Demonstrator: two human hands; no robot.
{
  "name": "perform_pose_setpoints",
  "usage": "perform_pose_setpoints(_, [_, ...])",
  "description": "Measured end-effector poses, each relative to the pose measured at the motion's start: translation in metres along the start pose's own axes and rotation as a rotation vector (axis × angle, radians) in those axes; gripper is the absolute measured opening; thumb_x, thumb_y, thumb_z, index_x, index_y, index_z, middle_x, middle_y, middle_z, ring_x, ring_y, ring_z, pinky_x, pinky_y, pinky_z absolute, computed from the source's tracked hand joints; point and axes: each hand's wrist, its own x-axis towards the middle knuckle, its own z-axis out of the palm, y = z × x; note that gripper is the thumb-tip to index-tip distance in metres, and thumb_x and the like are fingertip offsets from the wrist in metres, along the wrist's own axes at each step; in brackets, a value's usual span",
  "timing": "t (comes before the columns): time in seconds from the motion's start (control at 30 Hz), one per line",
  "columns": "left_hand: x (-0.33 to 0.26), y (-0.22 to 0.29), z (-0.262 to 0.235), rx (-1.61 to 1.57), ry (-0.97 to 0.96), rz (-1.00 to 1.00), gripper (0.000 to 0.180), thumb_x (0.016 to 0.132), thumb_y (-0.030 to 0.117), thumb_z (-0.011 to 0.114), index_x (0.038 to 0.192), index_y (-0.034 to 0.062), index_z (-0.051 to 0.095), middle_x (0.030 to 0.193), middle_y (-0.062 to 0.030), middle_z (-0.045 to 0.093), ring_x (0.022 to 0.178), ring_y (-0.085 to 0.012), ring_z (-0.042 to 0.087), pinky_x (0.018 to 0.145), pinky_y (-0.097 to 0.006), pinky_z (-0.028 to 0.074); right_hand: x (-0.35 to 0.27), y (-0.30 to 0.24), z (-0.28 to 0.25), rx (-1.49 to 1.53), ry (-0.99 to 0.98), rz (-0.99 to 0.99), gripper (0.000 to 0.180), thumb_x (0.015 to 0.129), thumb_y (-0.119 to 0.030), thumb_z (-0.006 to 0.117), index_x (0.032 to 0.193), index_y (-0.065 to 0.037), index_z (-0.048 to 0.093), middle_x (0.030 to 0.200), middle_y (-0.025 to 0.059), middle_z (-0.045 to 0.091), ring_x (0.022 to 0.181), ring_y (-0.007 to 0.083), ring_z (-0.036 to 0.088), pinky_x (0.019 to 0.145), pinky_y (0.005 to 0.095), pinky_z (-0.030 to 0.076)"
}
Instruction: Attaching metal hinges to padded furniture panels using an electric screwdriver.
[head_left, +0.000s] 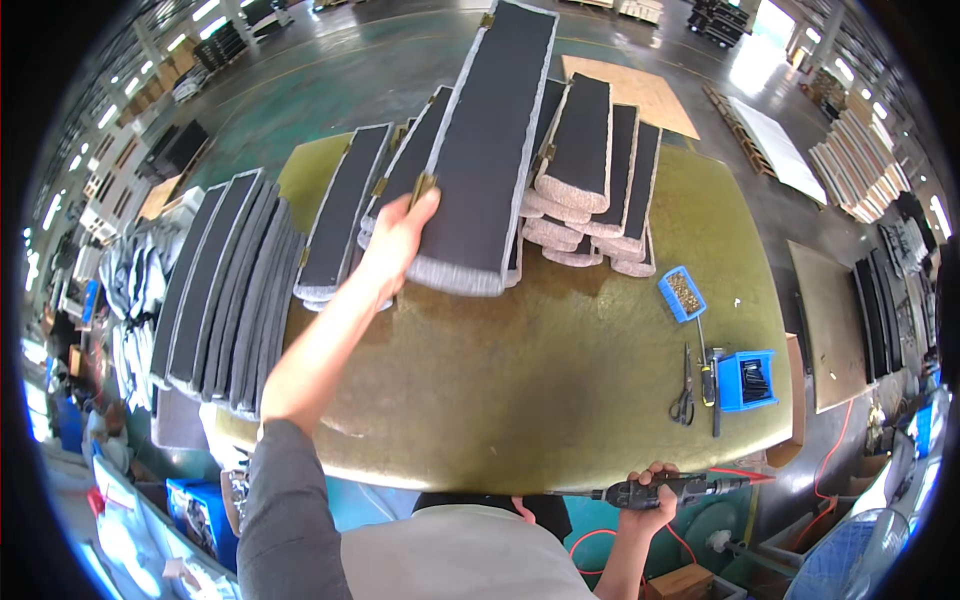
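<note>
My left hand (402,235) is closed on the near left edge of a long padded panel (490,140) with a black backing and grey fabric border. The panel is tilted up over the table, in front of other panels. Brass-coloured hinges sit on its left edge, one of them (424,188) by my thumb. At the table's front edge, my right hand (650,508) is wrapped round a black power screwdriver (690,488), its long bit pointing left. Similar panels lie in a pile (585,130) behind and right of the held one, and others (345,205) to its left.
Several more panels (215,290) stand in a row at the left. On the green table (520,390), to the right, are a blue tray of small screws (684,293), scissors (684,385), a yellow-handled screwdriver (708,384) and a blue bin (748,400). Red hoses (828,460) hang nearby.
</note>
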Motion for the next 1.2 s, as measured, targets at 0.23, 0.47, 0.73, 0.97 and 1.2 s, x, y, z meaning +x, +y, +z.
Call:
perform_pose_setpoints(0.23, [0.143, -0.001, -0.011, 0.588, 0.192, -0.007, 0.053, 0.090, 0.044, 0.054, 0.116, -0.0019, 0.061, 0.110, -0.0192, 0.065, 0.105, -0.0288, 0.060, 0.092, -0.039, 0.043, -0.028, 0.031, 0.030, 0.017, 0.027, -0.104, 0.039, 0.074, -0.009, 0.065, 0.111, -0.007, 0.053, 0.099, 0.0106, 0.059, 0.080, 0.0214, 0.062, 0.076, 0.0389, 0.053])
perform_pose_setpoints(0.47, [-0.069, -0.075, -0.065, 0.192, -0.063, 0.267, 0.025, 0.100, 0.026, 0.044, 0.104, 0.0051, 0.056, 0.072, 0.0035, 0.046, 0.058, -0.0072, 0.037, 0.054, -0.023, 0.029, -0.010, 0.044, 0.046, 0.001, 0.036, -0.054, 0.041, 0.073, -0.009, 0.066, 0.112, -0.009, 0.053, 0.099, 0.0085, 0.056, 0.081, 0.0199, 0.058, 0.078, 0.0362, 0.049])
perform_pose_setpoints(0.73, [-0.276, -0.146, 0.006, -0.004, -0.208, -0.688, 0.020, 0.097, 0.016, 0.048, 0.108, 0.0001, 0.054, 0.075, -0.0033, 0.059, 0.058, -0.0059, 0.045, 0.051, -0.020, 0.037, 0.028, 0.050, 0.071, 0.043, -0.134, 0.135, 0.040, 0.074, -0.011, 0.063, 0.112, -0.010, 0.053, 0.104, 0.0092, 0.057, 0.084, 0.0208, 0.058, 0.082, 0.0396, 0.047])
perform_pose_setpoints(0.97, [-0.309, -0.143, 0.077, -0.236, -0.185, -0.693, 0.026, 0.096, 0.012, 0.049, 0.117, -0.0042, 0.052, 0.077, -0.0039, 0.059, 0.060, -0.0084, 0.047, 0.055, -0.022, 0.039, 0.033, 0.016, 0.051, 0.072, -0.140, 0.173, 0.037, 0.072, -0.010, 0.064, 0.108, -0.010, 0.054, 0.101, 0.0097, 0.058, 0.081, 0.0214, 0.059, 0.082, 0.0406, 0.048])
perform_pose_setpoints(1.2, [-0.310, -0.143, 0.136, -0.106, -0.283, -0.717, 0.018, 0.090, 0.004, 0.059, 0.107, -0.0018, 0.058, 0.078, -0.0088, 0.061, 0.057, -0.0089, 0.045, 0.051, -0.023, 0.036, 0.031, -0.036, 0.015, 0.153, -0.078, 0.100, 0.036, 0.072, -0.010, 0.063, 0.106, -0.009, 0.054, 0.099, 0.0107, 0.058, 0.080, 0.0215, 0.058, 0.080, 0.0403, 0.047])
